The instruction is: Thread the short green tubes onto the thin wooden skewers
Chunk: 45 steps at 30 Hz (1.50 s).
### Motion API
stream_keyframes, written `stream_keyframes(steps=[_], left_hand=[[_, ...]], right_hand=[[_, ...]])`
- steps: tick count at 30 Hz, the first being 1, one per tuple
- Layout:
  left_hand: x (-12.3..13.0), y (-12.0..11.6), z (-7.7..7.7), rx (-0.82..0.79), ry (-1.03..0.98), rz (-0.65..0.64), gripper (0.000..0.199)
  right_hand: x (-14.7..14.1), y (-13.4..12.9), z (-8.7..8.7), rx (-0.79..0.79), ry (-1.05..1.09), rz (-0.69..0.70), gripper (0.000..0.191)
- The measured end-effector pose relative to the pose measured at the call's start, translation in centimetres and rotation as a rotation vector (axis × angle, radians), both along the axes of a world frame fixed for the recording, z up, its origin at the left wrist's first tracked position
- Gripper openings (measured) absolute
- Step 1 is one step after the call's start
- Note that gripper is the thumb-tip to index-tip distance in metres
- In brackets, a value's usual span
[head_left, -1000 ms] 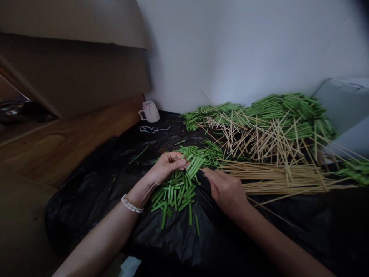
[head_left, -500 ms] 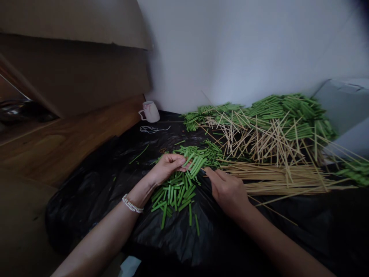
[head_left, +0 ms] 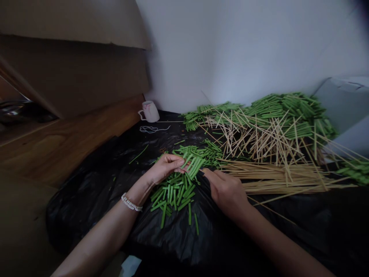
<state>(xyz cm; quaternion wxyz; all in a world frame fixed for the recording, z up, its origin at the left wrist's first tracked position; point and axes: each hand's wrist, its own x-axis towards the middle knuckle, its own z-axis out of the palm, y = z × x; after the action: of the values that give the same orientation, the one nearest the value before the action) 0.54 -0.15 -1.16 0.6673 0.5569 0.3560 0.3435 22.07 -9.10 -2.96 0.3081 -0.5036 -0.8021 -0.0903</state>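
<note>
My left hand (head_left: 168,167), with a beaded bracelet at the wrist, pinches short green stem pieces (head_left: 196,165) lined up side by side. Just to their right, my right hand (head_left: 225,188) has its fingers closed on a thin stick, of which only a short part shows by the fingertips. Loose cut green pieces (head_left: 173,196) lie beneath and in front of my left hand on black plastic (head_left: 95,192). Long thin wooden sticks (head_left: 271,175) lie in a bundle behind and right of my right hand.
Skewered green bundles (head_left: 276,107) with crossing sticks are heaped along the wall. A white mug (head_left: 150,111) and a tangled white string (head_left: 151,129) are at the back left. A wooden board (head_left: 86,127) and cardboard (head_left: 75,73) border the left. A pale container (head_left: 348,104) stands right.
Both hands stay almost in place. The green pieces at my left fingertips have tilted and shifted slightly left, and my right fingertips have moved slightly left.
</note>
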Motion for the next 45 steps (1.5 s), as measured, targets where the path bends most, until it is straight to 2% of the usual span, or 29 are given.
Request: stream_keyframes(steps=[3, 8, 14, 21, 28, 33, 37, 40, 42, 45], left_hand=[[0.0, 0.0, -0.1, -0.010, -0.005, 0.005, 0.028], [0.0, 0.2, -0.4, -0.025, -0.006, 0.008, 0.029], [0.3, 0.1, -0.1, 0.008, 0.002, 0.031, 0.028], [0.0, 0.0, -0.4, 0.017, -0.003, -0.005, 0.028], [0.5, -0.2, -0.3, 0.062, 0.019, 0.004, 0.028], [0.0, 0.1, 0.6, 0.152, -0.012, 0.094, 0.027], [-1.4, 1.3, 1.2, 0.098, -0.189, 0.377, 0.027], [-2.0, 2.1, 1.2, 0.040, -0.329, 0.558, 0.030], [-2.1, 2.3, 1.1, 0.038, -0.381, 0.601, 0.029], [-1.9, 2.0, 1.3, 0.052, -0.396, 0.562, 0.031]], right_hand=[[-0.1, 0.0, -0.2, -0.061, 0.076, 0.025, 0.032], [-0.2, -0.1, 0.0, 0.020, -0.031, 0.002, 0.035], [-0.3, 0.0, 0.3, -0.063, 0.034, 0.007, 0.035], [-0.4, 0.0, 0.1, 0.015, -0.002, -0.007, 0.035], [-0.2, 0.2, -0.1, -0.002, -0.004, -0.011, 0.035], [0.5, 0.8, 0.2, 0.190, -0.161, -0.017, 0.036], [2.5, 1.7, 1.6, 0.312, -0.287, -0.080, 0.037], [4.3, 2.3, 2.7, 0.335, -0.327, -0.194, 0.033], [5.2, 2.5, 3.0, 0.319, -0.348, -0.264, 0.029], [6.1, 2.9, 2.8, 0.239, -0.302, -0.312, 0.024]])
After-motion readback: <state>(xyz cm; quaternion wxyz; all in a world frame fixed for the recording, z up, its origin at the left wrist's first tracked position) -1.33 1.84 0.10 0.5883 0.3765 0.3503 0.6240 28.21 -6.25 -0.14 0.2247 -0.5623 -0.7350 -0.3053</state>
